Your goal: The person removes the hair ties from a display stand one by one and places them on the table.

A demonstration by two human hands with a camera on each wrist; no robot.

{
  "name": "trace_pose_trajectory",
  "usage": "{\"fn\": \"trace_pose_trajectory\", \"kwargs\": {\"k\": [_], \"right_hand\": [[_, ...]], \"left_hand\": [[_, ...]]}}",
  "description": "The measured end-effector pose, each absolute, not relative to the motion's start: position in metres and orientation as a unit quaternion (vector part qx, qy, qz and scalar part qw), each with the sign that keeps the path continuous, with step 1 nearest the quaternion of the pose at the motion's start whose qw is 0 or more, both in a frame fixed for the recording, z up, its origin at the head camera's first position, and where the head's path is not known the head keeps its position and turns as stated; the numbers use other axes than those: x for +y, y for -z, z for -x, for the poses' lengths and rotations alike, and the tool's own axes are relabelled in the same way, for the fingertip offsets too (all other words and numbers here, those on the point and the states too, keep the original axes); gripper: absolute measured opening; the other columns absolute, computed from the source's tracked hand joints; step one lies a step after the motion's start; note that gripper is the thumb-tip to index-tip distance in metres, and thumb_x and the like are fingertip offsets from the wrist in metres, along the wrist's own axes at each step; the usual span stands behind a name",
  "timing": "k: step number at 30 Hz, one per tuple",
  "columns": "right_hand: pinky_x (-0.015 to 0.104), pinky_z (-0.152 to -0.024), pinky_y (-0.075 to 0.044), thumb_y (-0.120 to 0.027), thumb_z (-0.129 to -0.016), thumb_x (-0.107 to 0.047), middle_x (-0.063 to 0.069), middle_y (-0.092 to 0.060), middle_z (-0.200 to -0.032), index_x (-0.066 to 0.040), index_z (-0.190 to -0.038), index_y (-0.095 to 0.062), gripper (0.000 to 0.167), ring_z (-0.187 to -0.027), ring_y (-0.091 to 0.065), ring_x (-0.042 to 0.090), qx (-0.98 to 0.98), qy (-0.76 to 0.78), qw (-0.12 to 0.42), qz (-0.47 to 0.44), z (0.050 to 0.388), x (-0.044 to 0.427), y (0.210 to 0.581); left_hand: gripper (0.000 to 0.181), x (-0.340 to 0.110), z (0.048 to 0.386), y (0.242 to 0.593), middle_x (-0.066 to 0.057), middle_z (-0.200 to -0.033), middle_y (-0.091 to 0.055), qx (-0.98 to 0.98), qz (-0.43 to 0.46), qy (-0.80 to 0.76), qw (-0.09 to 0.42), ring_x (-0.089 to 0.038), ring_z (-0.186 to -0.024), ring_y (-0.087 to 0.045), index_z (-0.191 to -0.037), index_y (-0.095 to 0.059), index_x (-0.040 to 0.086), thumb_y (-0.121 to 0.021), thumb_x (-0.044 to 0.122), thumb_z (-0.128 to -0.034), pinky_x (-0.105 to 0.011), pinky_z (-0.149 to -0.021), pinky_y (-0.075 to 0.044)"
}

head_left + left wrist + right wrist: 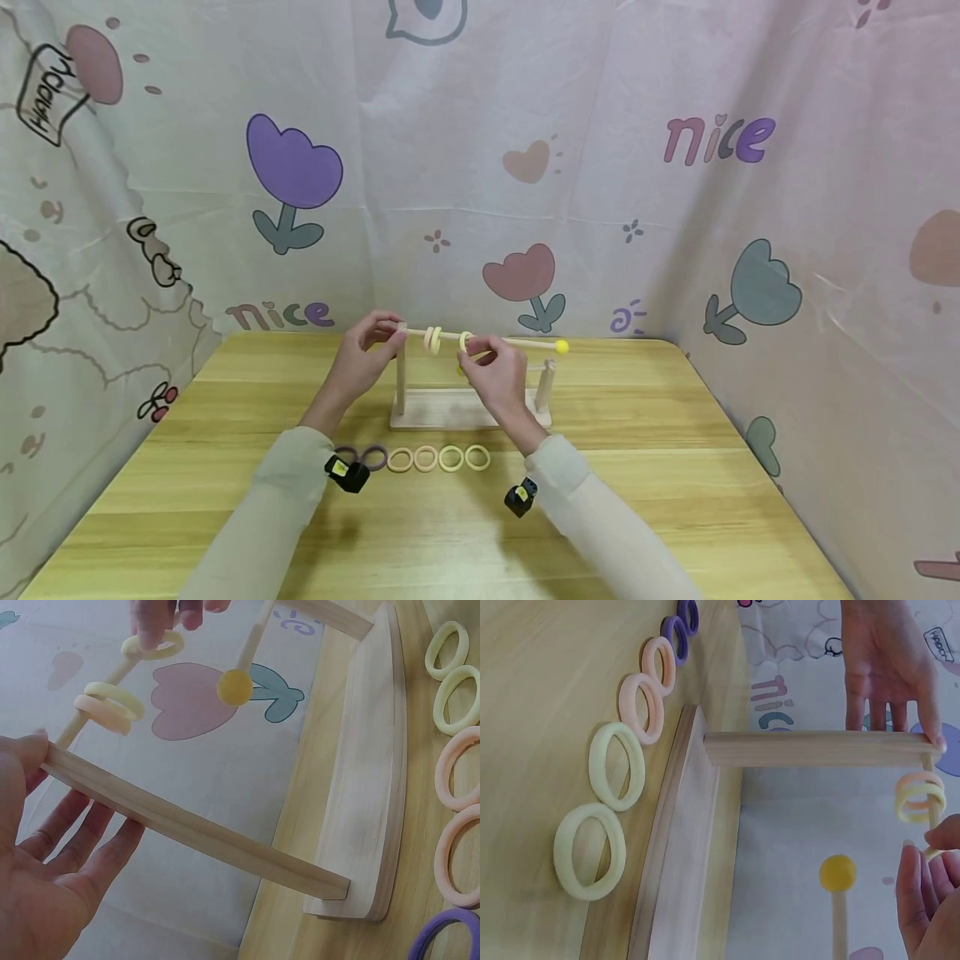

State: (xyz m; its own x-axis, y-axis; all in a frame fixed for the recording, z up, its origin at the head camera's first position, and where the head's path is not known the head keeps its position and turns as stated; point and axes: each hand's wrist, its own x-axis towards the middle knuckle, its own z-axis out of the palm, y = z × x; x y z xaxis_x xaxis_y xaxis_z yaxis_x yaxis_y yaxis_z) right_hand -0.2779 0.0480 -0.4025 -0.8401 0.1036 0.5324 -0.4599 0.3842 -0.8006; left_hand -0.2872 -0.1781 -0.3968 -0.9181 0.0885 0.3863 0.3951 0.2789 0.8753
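Observation:
A wooden stand (442, 410) has two uprights, each bearing a horizontal rod tipped with a yellow ball. My left hand (356, 360) holds the top of the left post (195, 821), thumb at the rod's end and fingers behind the wood. On the upper rod (517, 341) hang a peach hair tie (103, 717) and a pale yellow hair tie (114, 699), near the post. Farther out, my right hand (497, 377) pinches another pale yellow hair tie (163, 648) that encircles the rod. The lower rod's yellow ball (838, 873) is below my right hand.
In front of the stand, a row of hair ties lies on the wooden table (645, 492): purple (374, 457), peach (426, 458) and pale yellow (477, 457). A patterned cloth (450, 167) hangs behind and at the sides. The upper rod's yellow ball (562, 347) sticks out rightward.

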Motion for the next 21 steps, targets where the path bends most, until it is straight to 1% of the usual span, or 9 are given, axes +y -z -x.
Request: {"fn": "trace_pose_trajectory", "kwargs": {"k": [2,6,9,13,18,21], "right_hand": [[0.017,-0.053,-0.053,-0.081,-0.080,-0.005,0.012,-0.078,-0.081,-0.003,-0.088,-0.078,0.009,-0.061,-0.071,0.020,-0.789,-0.543,0.266,-0.113,0.278,0.051,0.403],[0.015,-0.052,-0.051,-0.079,-0.082,-0.006,0.012,-0.079,-0.082,-0.003,-0.088,-0.078,0.007,-0.063,-0.072,0.027,-0.790,-0.539,0.275,-0.103,0.279,0.057,0.404],[0.014,-0.052,-0.049,-0.079,-0.082,-0.008,0.011,-0.079,-0.081,-0.005,-0.087,-0.079,0.006,-0.063,-0.071,0.029,-0.793,-0.532,0.284,-0.088,0.278,0.062,0.405],[0.014,-0.049,-0.046,-0.079,-0.082,-0.011,0.009,-0.079,-0.081,-0.007,-0.086,-0.080,0.006,-0.059,-0.070,0.028,-0.794,-0.525,0.298,-0.074,0.277,0.070,0.405],[0.012,-0.050,-0.045,-0.080,-0.081,-0.010,0.010,-0.079,-0.082,-0.006,-0.085,-0.081,0.005,-0.056,-0.068,0.026,-0.786,-0.528,0.314,-0.076,0.278,0.081,0.405],[0.011,-0.052,-0.046,-0.081,-0.080,-0.009,0.011,-0.079,-0.081,-0.006,-0.084,-0.082,0.005,-0.055,-0.066,0.019,-0.783,-0.529,0.318,-0.070,0.279,0.088,0.406]], "left_hand": [[0.032,-0.178,0.287,0.397,-0.015,-0.116,-0.062,-0.789,0.152,0.580,0.132,-0.022,-0.110,-0.061,-0.128,-0.060,0.007,-0.063,0.028,-0.1041,-0.019,-0.085,-0.057],[0.033,-0.178,0.287,0.397,-0.015,-0.115,-0.062,-0.789,0.150,0.581,0.131,-0.023,-0.110,-0.061,-0.128,-0.060,0.005,-0.063,0.028,-0.1041,-0.019,-0.085,-0.058],[0.034,-0.178,0.287,0.397,-0.015,-0.116,-0.062,-0.789,0.149,0.581,0.130,-0.022,-0.110,-0.061,-0.128,-0.060,0.004,-0.063,0.028,-0.1041,-0.020,-0.086,-0.058],[0.035,-0.178,0.287,0.397,-0.015,-0.116,-0.062,-0.790,0.149,0.580,0.130,-0.022,-0.110,-0.061,-0.129,-0.059,0.004,-0.063,0.028,-0.1041,-0.020,-0.086,-0.058],[0.033,-0.178,0.287,0.396,-0.015,-0.116,-0.062,-0.790,0.147,0.580,0.130,-0.021,-0.109,-0.062,-0.128,-0.060,0.005,-0.063,0.028,-0.1039,-0.022,-0.086,-0.059],[0.032,-0.178,0.286,0.396,-0.014,-0.115,-0.062,-0.791,0.144,0.581,0.128,-0.019,-0.109,-0.062,-0.128,-0.061,0.007,-0.064,0.028,-0.1038,-0.025,-0.088,-0.060]]}}
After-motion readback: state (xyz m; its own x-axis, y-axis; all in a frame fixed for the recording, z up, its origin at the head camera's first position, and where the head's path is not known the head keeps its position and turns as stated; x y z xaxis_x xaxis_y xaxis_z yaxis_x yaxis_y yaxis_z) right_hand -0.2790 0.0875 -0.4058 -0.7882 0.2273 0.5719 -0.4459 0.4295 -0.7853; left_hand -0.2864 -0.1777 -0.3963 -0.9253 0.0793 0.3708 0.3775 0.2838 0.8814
